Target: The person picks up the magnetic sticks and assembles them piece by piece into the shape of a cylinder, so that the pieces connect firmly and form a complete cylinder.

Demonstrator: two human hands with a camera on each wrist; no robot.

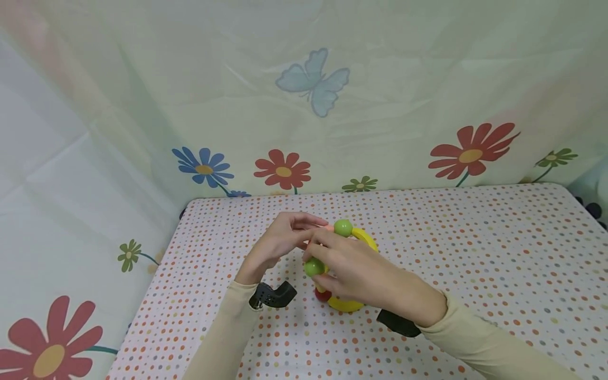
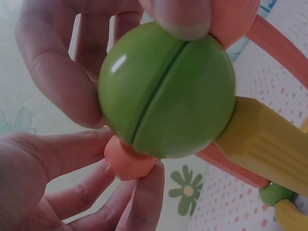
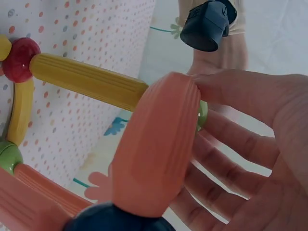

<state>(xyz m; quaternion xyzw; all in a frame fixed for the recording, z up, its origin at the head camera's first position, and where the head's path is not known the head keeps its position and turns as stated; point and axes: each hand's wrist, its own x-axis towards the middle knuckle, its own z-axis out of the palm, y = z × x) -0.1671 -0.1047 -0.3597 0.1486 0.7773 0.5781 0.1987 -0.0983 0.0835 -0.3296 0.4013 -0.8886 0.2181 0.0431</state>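
A ball-and-rod construction toy stands on the table, its curved yellow rod partly behind my right hand. My right hand grips a glossy green ball between thumb and fingers. From that ball run a straight yellow rod and a thick orange rod. My left hand pinches another orange rod, whose end meets the green ball's underside in the left wrist view; whether it is attached I cannot tell. A second green ball sits at the back, a red ball low in front.
A dark blue ball joins orange rods near the right wrist camera. The table wears a dotted cloth. Behind it hangs a flowered curtain. Each wrist bears a black camera, the left one close to the toy.
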